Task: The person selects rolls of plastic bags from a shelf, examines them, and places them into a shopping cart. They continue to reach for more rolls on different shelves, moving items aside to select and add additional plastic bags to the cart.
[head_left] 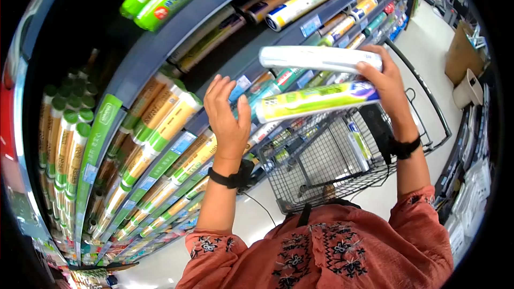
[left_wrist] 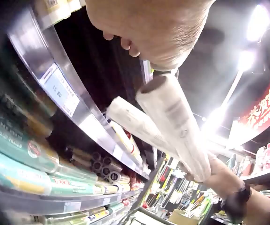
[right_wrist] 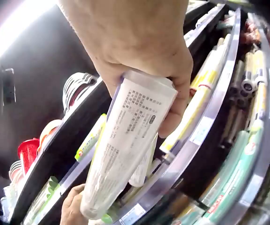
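My right hand [head_left: 383,83] grips two wrap rolls by their right ends, in front of the shelves. The upper is a white roll [head_left: 316,58], the lower a yellow-green roll [head_left: 316,101]. In the right wrist view the fingers and thumb curl round a white roll with printed text [right_wrist: 125,140]. My left hand [head_left: 227,101] is raised at the left end of the yellow-green roll, fingers straight, thumb beside the roll's end. The left wrist view shows that hand [left_wrist: 149,28] just above the near roll end [left_wrist: 156,89], with both rolls running toward my right hand [left_wrist: 219,178].
Curved shelves [head_left: 160,48] packed with boxed and rolled wraps fill the left and top. A wire shopping cart [head_left: 321,166] with a few items stands below my hands. A cardboard box [head_left: 463,48] sits on the floor at the far right, next to more racks.
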{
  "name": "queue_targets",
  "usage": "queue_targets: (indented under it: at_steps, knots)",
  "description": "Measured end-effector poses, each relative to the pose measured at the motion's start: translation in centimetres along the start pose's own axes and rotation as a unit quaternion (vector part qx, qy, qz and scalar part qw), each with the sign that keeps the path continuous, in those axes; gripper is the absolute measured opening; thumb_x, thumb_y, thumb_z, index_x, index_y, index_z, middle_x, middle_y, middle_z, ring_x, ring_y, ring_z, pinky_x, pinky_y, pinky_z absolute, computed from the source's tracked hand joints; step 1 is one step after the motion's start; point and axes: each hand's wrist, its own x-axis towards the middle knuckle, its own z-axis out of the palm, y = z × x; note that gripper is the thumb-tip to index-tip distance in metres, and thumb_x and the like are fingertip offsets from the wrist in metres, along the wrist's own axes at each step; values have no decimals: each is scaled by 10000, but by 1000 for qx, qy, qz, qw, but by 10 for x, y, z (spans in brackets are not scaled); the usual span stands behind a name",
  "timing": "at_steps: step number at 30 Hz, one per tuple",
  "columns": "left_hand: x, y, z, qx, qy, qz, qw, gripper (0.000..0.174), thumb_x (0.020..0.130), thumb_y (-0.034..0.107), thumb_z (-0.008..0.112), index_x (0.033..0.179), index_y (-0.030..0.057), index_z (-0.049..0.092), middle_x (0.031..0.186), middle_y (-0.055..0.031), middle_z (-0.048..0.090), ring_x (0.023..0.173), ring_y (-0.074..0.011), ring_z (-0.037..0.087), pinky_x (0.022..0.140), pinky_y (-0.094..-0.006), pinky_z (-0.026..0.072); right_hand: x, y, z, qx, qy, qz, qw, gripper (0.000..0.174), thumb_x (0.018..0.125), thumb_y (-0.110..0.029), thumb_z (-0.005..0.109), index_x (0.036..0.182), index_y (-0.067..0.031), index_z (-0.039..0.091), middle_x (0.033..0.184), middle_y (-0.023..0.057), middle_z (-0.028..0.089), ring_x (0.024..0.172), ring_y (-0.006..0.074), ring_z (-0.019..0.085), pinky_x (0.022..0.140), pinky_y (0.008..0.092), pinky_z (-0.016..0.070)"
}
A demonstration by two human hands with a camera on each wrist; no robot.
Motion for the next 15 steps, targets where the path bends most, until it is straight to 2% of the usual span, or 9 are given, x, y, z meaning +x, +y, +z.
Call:
queue_targets:
  at_steps: [3,5,7,9,10,11,13,15]
  knots:
    - [-23,5,4,-14,-27,9,1000,268,939,62,575,1200,2,580,1257,-173,589,1280,-366,516,1095,-449,381,-20,16,-46,-59,-10,61,996,464,863,-264,748,1219,-9,598,961,74,658,838,107,617,756,261,509]
    - [-43,5,12,-41,-64,-10,997,278,945,65,571,1215,1,579,1259,-176,588,1272,-359,522,1083,-449,392,-33,34,-70,-77,-20,124,989,482,838,-282,768,1201,-12,600,946,68,653,830,113,613,731,270,504]
    - [-68,5,25,-66,-112,-49,990,251,986,96,548,1217,0,575,1282,-193,569,1254,-353,529,1065,-455,405,-37,72,-84,-146,-44,149,977,487,830,-293,777,1187,-13,600,938,72,652,825,126,614,722,280,507]
    - [-91,11,34,-74,-180,-98,976,237,1010,124,541,1216,12,579,1303,-196,558,1245,-354,532,1054,-457,411,-37,125,-91,-204,-51,184,960,513,812,-313,789,1176,-7,595,933,111,661,838,172,637,742,303,521]
    - [-105,10,41,-87,-198,-128,968,224,1018,134,545,1212,27,585,1299,-195,567,1237,-353,537,1044,-459,416,-37,169,-99,-248,-40,187,950,545,795,-321,798,1183,1,591,946,145,672,860,220,659,766,326,530]
    - [-112,9,43,-72,-208,-80,972,214,1015,127,548,1203,36,593,1275,-186,586,1226,-353,543,1039,-461,418,-38,217,-104,-289,-32,189,938,577,777,-329,806,1191,8,587,959,179,683,881,269,680,789,350,539]
    - [-126,14,48,-85,-225,-100,965,229,942,44,603,1170,17,601,1220,-191,611,1181,-367,556,1036,-472,393,-38,300,-114,-344,4,214,914,643,735,-349,824,1208,16,586,987,256,688,943,357,693,857,393,545]
    - [-136,18,48,-78,-250,-135,956,228,940,36,600,1167,13,601,1214,-191,614,1175,-369,556,1029,-467,399,-39,325,-110,-377,46,287,880,693,731,-354,822,1261,11,565,1066,292,667,1006,397,674,905,410,538]
